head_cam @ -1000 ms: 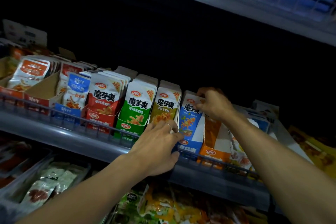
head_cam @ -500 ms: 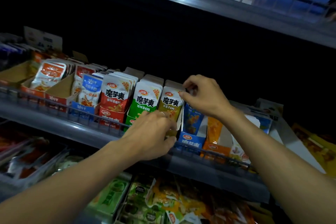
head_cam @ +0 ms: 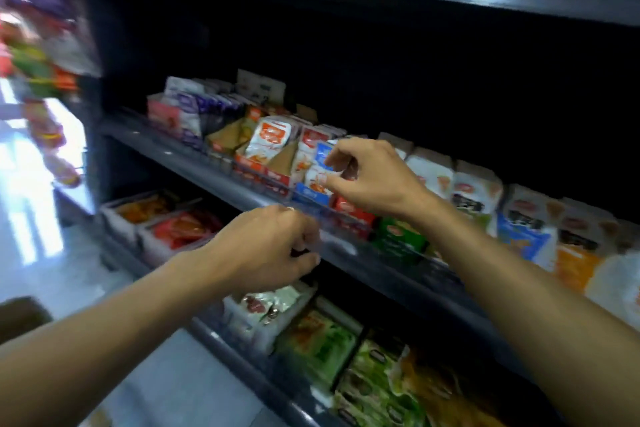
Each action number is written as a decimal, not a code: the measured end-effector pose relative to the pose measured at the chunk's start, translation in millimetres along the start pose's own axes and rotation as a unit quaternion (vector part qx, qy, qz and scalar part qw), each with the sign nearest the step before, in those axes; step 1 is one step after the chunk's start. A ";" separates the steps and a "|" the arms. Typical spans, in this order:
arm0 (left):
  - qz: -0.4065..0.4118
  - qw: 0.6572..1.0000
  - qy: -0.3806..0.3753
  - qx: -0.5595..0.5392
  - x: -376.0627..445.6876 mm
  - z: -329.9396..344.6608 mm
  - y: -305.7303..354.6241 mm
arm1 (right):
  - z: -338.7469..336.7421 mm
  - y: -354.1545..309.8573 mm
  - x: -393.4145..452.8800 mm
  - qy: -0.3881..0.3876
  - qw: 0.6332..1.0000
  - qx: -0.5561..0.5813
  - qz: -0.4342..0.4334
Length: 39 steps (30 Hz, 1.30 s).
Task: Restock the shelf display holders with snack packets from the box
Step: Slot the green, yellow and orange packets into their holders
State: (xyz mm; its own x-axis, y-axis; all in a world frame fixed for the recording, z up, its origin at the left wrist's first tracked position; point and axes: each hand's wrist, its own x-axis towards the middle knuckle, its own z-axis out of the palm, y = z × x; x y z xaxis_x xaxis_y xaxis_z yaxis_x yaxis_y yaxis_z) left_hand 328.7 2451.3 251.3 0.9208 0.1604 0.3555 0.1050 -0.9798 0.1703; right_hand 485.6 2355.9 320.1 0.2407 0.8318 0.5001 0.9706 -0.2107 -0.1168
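Dark grey shelf (head_cam: 221, 180) carries a blue-and-white packet (head_cam: 317, 172), red holder (head_cam: 353, 210), green holder (head_cam: 398, 239), orange holder (head_cam: 575, 267).

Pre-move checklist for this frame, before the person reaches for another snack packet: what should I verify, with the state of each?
1. Left hand free of packets: ok, fingers curled, nothing visible in its grip.
2. Right hand free: cannot tell, fingertips sit at the blue packet; blurred.
3. Blue packet upright in its holder: ok.
4. Shelf rail unobstructed: ok.
5. Supply box in view: not ok.
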 end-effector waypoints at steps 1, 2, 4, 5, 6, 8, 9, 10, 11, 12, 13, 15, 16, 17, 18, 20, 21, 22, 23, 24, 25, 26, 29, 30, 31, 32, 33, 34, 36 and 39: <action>-0.022 1.000 -0.001 0.009 -10.8 -1.0 -12.0 | 11.9 -9.1 7.3 -0.010 1.000 0.004 -0.014; -0.047 0.999 -0.002 0.014 -22.0 -2.6 -23.5 | 24.0 -18.2 14.0 -0.021 0.999 0.007 -0.030; -0.084 0.996 -0.002 0.018 -48.5 -6.1 -47.4 | 51.0 -38.8 26.8 -0.038 0.997 0.024 -0.058; -0.102 0.995 0.000 0.021 -62.1 -7.0 -59.2 | 64.5 -48.5 32.1 -0.048 0.995 0.040 -0.072; -0.121 0.992 0.003 0.021 -78.4 -7.7 -70.9 | 80.6 -59.5 37.8 -0.065 0.993 0.060 -0.084; -0.161 0.987 0.005 0.029 -110.2 -6.5 -94.5 | 112.3 -83.3 47.2 -0.101 0.986 0.088 -0.102; -0.182 0.983 0.000 0.038 -125.5 -5.2 -105.7 | 128.9 -94.4 51.5 -0.113 0.983 0.098 -0.110; -0.199 0.979 -0.006 0.044 -140.7 -2.7 -117.4 | 145.4 -106.5 55.1 -0.120 0.980 0.109 -0.117; -0.217 0.975 -0.009 0.046 -155.9 0.6 -129.3 | 161.9 -118.6 58.2 -0.123 0.977 0.119 -0.125; -0.236 0.971 -0.010 0.047 -171.4 5.4 -141.6 | 178.9 -130.9 61.1 -0.131 0.975 0.126 -0.130; -0.253 0.966 -0.015 0.048 -186.6 10.0 -152.7 | 195.5 -143.0 63.7 -0.140 0.972 0.134 -0.134; -0.286 0.957 -0.028 0.049 -218.2 22.8 -174.3 | 230.4 -165.6 68.0 -0.160 0.965 0.149 -0.145; -0.303 0.951 -0.033 0.050 -234.6 30.4 -183.7 | 248.4 -176.7 69.1 -0.172 0.961 0.153 -0.151; -0.323 0.944 -0.039 0.049 -251.1 38.4 -192.3 | 267.2 -187.8 69.4 -0.185 0.958 0.155 -0.156; -0.339 0.938 -0.044 0.050 -267.4 46.6 -200.6 | 285.3 -198.7 68.7 -0.201 0.953 0.157 -0.162; -0.367 0.927 -0.055 0.057 -298.9 62.5 -215.6 | 324.2 -220.1 64.5 -0.237 0.941 0.158 -0.180; -0.378 0.922 -0.060 0.064 -313.1 70.0 -221.9 | 342.1 -229.8 61.2 -0.257 0.934 0.161 -0.188; -0.390 0.916 -0.065 0.072 -327.9 78.3 -228.5 | 361.2 -239.5 57.6 -0.277 0.926 0.166 -0.196; -0.401 0.910 -0.070 0.082 -342.3 86.1 -234.4 | 379.8 -249.6 53.6 -0.295 0.918 0.170 -0.203; -0.409 0.905 -0.071 0.093 -355.9 93.8 -239.5 | 399.3 -259.3 49.5 -0.314 0.911 0.169 -0.209; -0.412 0.902 -0.072 0.107 -368.2 101.6 -245.0 | 418.0 -268.3 44.5 -0.335 0.902 0.165 -0.215; -0.414 0.900 -0.071 0.115 -380.3 110.7 -251.3 | 437.1 -275.8 38.8 -0.358 0.893 0.163 -0.218; -0.425 0.895 -0.062 0.116 -409.3 137.8 -269.8 | 488.1 -292.1 21.3 -0.425 0.862 0.162 -0.223; -0.430 0.894 -0.062 0.112 -416.6 145.2 -275.4 | 502.6 -295.9 15.9 -0.447 0.851 0.163 -0.223; -0.436 0.891 -0.058 0.107 -423.0 151.7 -279.9 | 516.2 -299.7 10.8 -0.469 0.839 0.159 -0.224; -0.442 0.890 -0.053 0.101 -429.7 158.4 -283.1 | 529.5 -303.3 5.6 -0.494 0.827 0.150 -0.224; -0.445 0.889 -0.049 0.095 -436.0 164.6 -284.5 | 541.8 -307.1 -0.2 -0.520 0.813 0.142 -0.220; -0.447 0.889 -0.045 0.090 -441.9 170.4 -284.7 | 554.9 -310.9 -7.5 -0.549 0.797 0.135 -0.212; -0.444 0.892 -0.028 0.081 -451.6 179.4 -283.3 | 580.9 -318.1 -28.5 -0.595 0.770 0.118 -0.196; -0.439 0.896 0.002 0.065 -458.7 186.0 -282.0 | 613.3 -324.7 -65.5 -0.586 0.770 0.065 -0.246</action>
State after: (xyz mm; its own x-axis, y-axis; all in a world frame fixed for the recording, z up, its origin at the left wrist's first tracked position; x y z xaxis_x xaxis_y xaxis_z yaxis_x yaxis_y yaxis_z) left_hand -53.4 2631.8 -130.7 0.4598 0.8768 0.1409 0.8316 -0.4808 0.2780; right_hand 159.7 2684.8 -200.9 -0.3879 0.7027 -0.5964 0.9208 0.2675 -0.2837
